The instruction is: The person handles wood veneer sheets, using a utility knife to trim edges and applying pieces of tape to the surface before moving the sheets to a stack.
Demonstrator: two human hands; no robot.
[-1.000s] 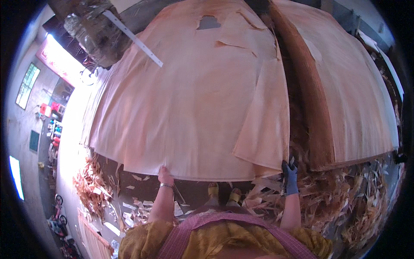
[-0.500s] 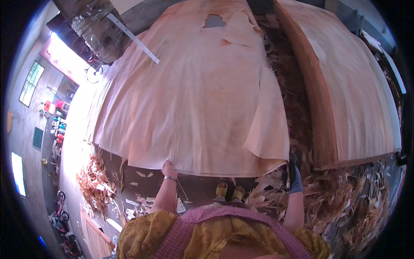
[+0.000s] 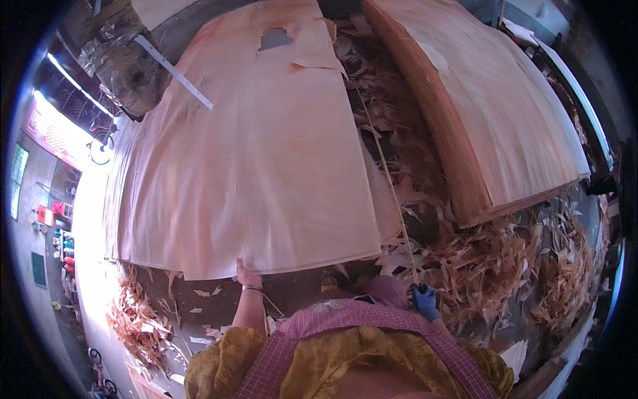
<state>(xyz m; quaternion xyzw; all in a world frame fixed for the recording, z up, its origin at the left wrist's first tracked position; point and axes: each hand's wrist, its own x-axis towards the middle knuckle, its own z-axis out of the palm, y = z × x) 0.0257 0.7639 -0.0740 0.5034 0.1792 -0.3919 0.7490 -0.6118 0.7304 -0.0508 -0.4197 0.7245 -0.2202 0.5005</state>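
Observation:
A large pale wood veneer sheet (image 3: 266, 166) lies before me, its near edge at my waist. My left hand (image 3: 248, 274) is closed on that edge, left of the middle, thumb on top. It wears a bracelet. At the lower right my right hand (image 3: 426, 301), in a blue and dark glove, is closed around the near end of a long thin stick (image 3: 391, 176). The stick slants away along the sheet's right side, over the gap. Toward its far end the sheet has a ragged hole (image 3: 275, 38) and a torn flap.
To the right stands a thick veneer stack (image 3: 498, 113) with brown edges. Veneer scraps (image 3: 485, 272) litter the floor in the gap and at right, with another heap (image 3: 136, 316) at left. A white strip (image 3: 174, 73) juts over the sheet's far left from a wrapped bulky object (image 3: 123, 70).
My right hand has left the sheet's right corner and come back toward me, now with the stick in it. The folded right corner lies flatter. My view has shifted right.

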